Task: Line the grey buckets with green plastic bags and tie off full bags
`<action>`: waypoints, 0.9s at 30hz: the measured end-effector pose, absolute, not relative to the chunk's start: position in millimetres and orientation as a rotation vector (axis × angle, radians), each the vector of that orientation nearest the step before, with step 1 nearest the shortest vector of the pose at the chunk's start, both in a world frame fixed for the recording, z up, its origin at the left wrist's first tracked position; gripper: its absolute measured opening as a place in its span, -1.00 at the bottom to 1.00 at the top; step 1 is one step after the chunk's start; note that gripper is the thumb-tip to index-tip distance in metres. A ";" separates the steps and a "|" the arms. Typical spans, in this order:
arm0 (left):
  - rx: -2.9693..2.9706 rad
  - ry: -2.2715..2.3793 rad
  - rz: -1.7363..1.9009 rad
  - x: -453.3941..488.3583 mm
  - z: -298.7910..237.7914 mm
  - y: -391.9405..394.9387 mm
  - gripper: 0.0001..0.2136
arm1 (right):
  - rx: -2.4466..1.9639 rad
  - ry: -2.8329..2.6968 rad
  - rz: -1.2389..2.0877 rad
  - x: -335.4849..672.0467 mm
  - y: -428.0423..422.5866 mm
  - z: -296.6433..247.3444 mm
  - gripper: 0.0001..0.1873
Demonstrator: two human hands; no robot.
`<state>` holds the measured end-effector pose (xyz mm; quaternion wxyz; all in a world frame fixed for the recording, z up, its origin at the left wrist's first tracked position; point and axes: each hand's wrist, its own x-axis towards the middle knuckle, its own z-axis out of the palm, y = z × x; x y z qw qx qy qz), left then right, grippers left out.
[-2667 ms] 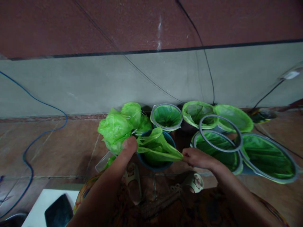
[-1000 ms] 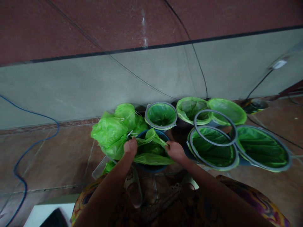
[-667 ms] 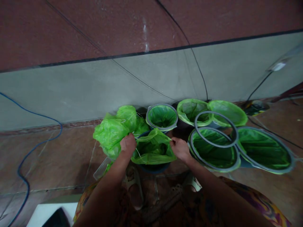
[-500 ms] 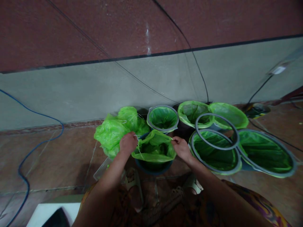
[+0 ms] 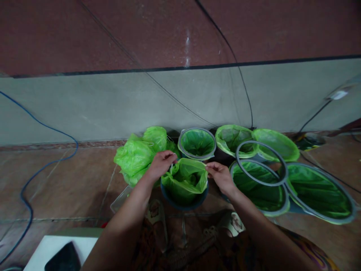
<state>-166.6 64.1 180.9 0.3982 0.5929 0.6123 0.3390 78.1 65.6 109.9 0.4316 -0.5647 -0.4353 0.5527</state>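
Note:
A green plastic bag (image 5: 184,192) stands open-mouthed inside a dark blue bin (image 5: 183,206) in front of my feet. My left hand (image 5: 163,163) pinches the left side of the bag's mouth, where a white drawstring shows. On the opposite side, my right hand (image 5: 221,176) grips the rim of the same bag between thumb and fingers. Some crumpled green stuff lies inside the bag, too dim to make out. Left of the bin sit bunched-up green bags (image 5: 134,156) with white drawstrings.
Bins lined with green bags stand behind (image 5: 196,143) and to the right (image 5: 320,192). A loose grey ring (image 5: 262,181) rests across two of them. A blue cable (image 5: 42,175) runs over the floor at left; a dark phone-like object (image 5: 63,258) lies on a white surface.
The bag's mouth has drawn narrower and sits lower in the bin. My left hand has shifted right and slightly up. The whole view has moved a little.

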 end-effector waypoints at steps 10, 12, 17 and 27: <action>1.811 1.585 0.286 -77.2 128.8 21.4 -0.64 | -1.393 -0.777 1.525 63.5 63.8 112.8 -0.61; 1.852 1.642 0.280 -69.3 123.2 19.2 -0.77 | -1.378 -0.771 1.533 62.0 64.2 112.8 -0.62; 1.834 1.641 0.333 -71.7 118.4 25.1 -0.83 | -1.561 -0.892 1.470 68.7 63.1 114.8 -0.68; 1.701 1.617 0.441 -71.1 108.6 26.7 -0.84 | -1.745 -1.876 1.262 73.6 46.1 114.7 -0.71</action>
